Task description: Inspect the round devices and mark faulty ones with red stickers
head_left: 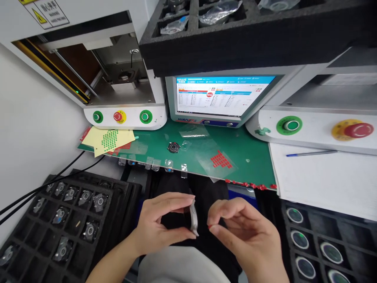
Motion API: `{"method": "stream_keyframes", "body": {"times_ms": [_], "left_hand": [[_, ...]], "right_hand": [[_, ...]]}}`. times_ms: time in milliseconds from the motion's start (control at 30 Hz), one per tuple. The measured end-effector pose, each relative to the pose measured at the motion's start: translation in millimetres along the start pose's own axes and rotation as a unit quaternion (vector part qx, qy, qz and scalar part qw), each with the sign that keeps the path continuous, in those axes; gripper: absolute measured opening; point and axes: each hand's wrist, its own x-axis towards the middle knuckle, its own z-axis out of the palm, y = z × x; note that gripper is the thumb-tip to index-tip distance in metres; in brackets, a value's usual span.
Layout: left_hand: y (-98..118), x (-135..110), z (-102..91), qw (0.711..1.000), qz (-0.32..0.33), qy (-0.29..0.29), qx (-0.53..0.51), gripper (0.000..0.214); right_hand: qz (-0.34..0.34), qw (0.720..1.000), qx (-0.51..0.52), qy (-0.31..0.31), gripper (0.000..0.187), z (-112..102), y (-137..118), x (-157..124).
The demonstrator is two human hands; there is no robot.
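My left hand (165, 218) grips a silver watch case (193, 220) by its two ends, thumb below and fingers above, its side with the buttons turned to the right. A short gap away, my right hand (241, 228) pinches a small red piece (209, 226), probably a sticker, between thumb and forefinger. Both hands are above my lap, in front of the bench edge. On the green mat (153, 137) a round black watch back (173, 147) lies face up. A clear sheet with red stickers (221, 159) rests to its right.
A foam tray (44, 232) with bagged watch parts stands at left, another (313, 228) with round watch faces at right. A screen (220, 96) showing NG sits between two button panels. Yellow sheet (108, 140), papers (324, 177) and a pen (311, 153) lie on the bench.
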Motion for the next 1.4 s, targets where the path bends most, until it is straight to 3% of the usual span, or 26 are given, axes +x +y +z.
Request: {"method": "stream_keyframes", "body": {"times_ms": [167, 367, 700, 1000, 1200, 1400], "left_hand": [[4.5, 5.9, -1.7, 0.993, 0.062, -0.015, 0.101, 0.048], [5.5, 9.0, -2.2, 0.986, 0.096, -0.042, 0.130, 0.050], [2.2, 14.9, -1.0, 0.976, 0.172, -0.035, 0.129, 0.037], [2.6, 15.8, -1.0, 0.975, 0.180, -0.038, 0.124, 0.034], [0.0, 15.8, -0.9, 0.978, 0.182, -0.032, 0.096, 0.042], [-8.0, 10.1, 0.5, 0.993, 0.099, -0.050, -0.045, 0.061]], "right_hand": [[0.083, 0.994, 0.042, 0.052, 0.019, 10.8, -5.3, -8.8], [0.083, 0.994, 0.036, 0.059, 0.022, 14.9, -8.5, -7.0], [0.096, 0.993, -0.012, 0.063, 0.023, 12.9, -11.9, -4.7], [0.130, 0.991, -0.007, 0.035, 0.022, 7.7, -12.9, -2.5], [0.178, 0.980, 0.080, -0.042, 0.034, -7.1, 3.2, 4.7], [0.231, 0.955, 0.168, -0.081, 0.051, -3.4, 12.3, 13.1]]}}
